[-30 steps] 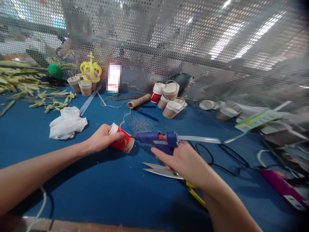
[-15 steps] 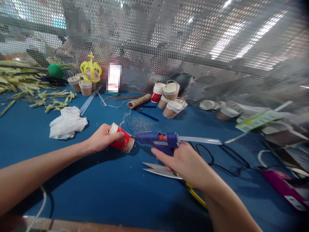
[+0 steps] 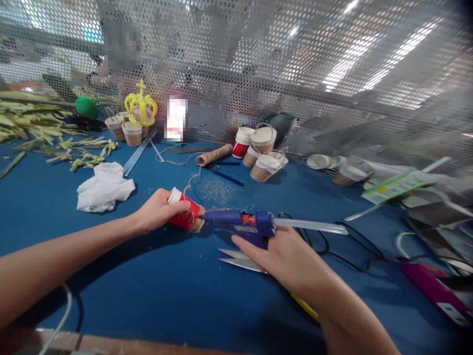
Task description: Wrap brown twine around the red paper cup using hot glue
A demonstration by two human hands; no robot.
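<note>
Red cup (image 3: pixel 181 220) has scissors (image 3: pixel 243 264) nr, twine roll (image 3: pixel 215 155) behind.

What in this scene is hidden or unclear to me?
All in the head view:
Scissors: much of the handles, hidden by the right hand and arm.
Glue gun: most of its grip, covered by the same hand.
Red cup: part of its side, behind the left hand.
Bright screen: contents, blurred out.
Leaves: cut off by the left edge.

Blue tabletop (image 3: pixel 166 291) | on it: crumpled white cloth (image 3: pixel 105 190) | twine roll (image 3: pixel 214 155) | scissors (image 3: pixel 244 265) | greenish stalks (image 3: pixel 85 161)
</note>
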